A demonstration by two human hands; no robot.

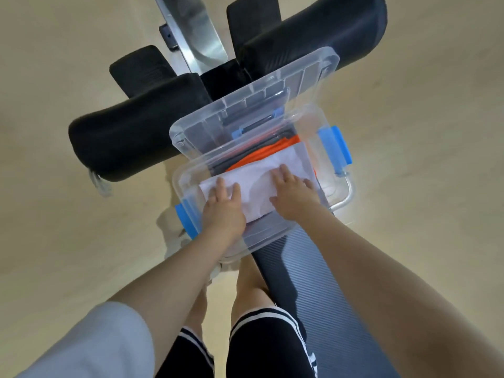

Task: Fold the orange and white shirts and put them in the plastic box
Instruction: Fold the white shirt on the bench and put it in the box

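both hands flat, fingers spread: left hand [222, 207] and right hand [293, 190] press folded white shirt [256, 180] atop orange shirt [275, 150] inside clear plastic box [334, 186], frame centre; lid [245, 105] propped open behind.

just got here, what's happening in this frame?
A person is packing clothes. The folded white shirt lies on top of the folded orange shirt inside the clear plastic box with blue latches, which sits on a black padded bench. The left hand and right hand both press flat on the white shirt. The clear lid is off, propped behind the box.
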